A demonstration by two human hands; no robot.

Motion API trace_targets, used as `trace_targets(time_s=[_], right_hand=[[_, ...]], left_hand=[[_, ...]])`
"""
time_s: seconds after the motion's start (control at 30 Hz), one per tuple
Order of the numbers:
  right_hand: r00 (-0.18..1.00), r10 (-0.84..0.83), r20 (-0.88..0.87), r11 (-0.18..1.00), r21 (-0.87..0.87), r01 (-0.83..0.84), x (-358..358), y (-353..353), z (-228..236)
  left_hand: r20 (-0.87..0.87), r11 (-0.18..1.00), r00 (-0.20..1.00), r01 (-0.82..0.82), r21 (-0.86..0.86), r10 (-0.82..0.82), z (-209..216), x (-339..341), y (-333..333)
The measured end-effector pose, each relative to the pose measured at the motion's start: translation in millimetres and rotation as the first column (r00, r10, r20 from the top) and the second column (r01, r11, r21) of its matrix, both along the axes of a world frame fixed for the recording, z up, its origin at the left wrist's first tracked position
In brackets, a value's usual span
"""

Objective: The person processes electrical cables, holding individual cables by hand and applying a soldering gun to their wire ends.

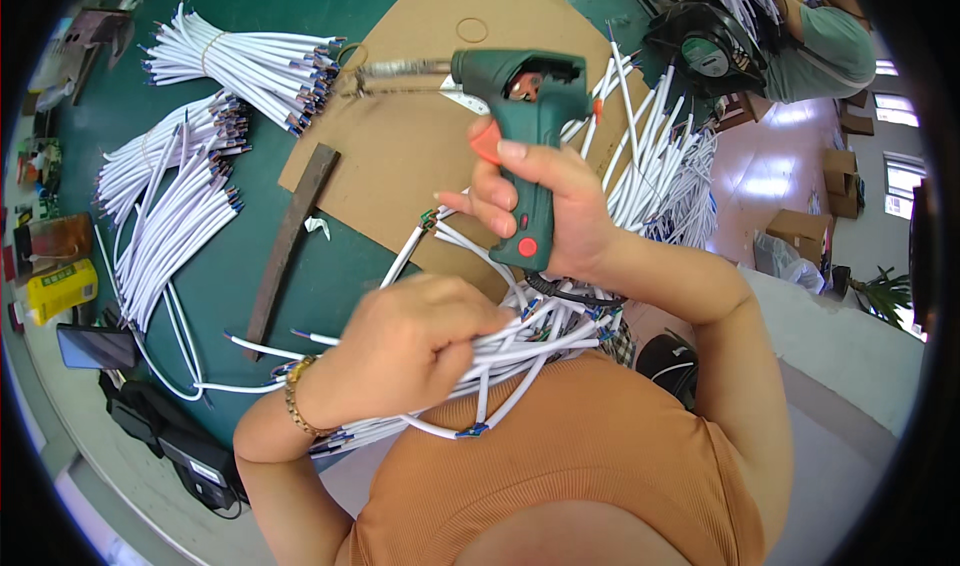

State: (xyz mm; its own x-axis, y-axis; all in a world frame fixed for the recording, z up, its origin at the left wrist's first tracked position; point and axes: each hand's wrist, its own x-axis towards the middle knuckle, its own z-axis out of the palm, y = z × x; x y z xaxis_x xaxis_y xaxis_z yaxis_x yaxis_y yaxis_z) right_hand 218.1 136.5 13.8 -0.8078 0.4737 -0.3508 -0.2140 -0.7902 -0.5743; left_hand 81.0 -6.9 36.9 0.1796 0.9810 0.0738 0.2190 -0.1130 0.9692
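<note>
In my raised right hand (pixel 560 191) is a green pistol-shaped soldering gun (pixel 525 156), its long metal tip pointing left over the cardboard. My fingers wrap its handle, near an orange-red trigger. Below it, my left hand (pixel 415 341), with a gold bracelet at the wrist, is curled and slightly smeared by motion. Its fingertips press among a heap of white cables (pixel 545 341) in front of my torso and appear pinched on a cable. One white cable (pixel 402 254) rises from behind that hand to a joint of coloured wires, just left of the gun's handle.
Cardboard (pixel 375 171) covers part of the green table (pixel 330 266). Bundled white cables (pixel 235 61) lie at the far left, a dark metal bar (pixel 290 251) nearer. More cables (pixel 650 166) and a black fan-like device (pixel 700 51) are at right, near another person (pixel 820 51).
</note>
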Motion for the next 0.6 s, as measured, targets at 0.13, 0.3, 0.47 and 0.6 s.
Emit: trace_targets(time_s=[0.13, 0.3, 0.47, 0.6], right_hand=[[0.999, -0.040, -0.028, 0.998, 0.038, 0.041, 1, 0, -13], [0.993, 0.118, -0.004, 0.979, 0.169, -0.116, -10, -2, -15], [0.995, 0.100, -0.006, 0.994, 0.051, -0.100, -11, 0, -23], [0.992, 0.120, -0.029, 0.992, 0.044, -0.119, -11, -1, -21]], left_hand=[[-0.560, 0.970, 0.798, -0.242, 0.040, 0.222, -15, -12, 7], [-0.616, 0.919, 0.725, -0.395, -0.005, 0.308, -30, -15, 13], [-0.649, 0.925, 0.691, -0.377, 0.051, 0.318, -36, -20, 11], [-0.419, 0.874, 0.852, -0.432, -0.222, 0.315, -34, -29, 14]])
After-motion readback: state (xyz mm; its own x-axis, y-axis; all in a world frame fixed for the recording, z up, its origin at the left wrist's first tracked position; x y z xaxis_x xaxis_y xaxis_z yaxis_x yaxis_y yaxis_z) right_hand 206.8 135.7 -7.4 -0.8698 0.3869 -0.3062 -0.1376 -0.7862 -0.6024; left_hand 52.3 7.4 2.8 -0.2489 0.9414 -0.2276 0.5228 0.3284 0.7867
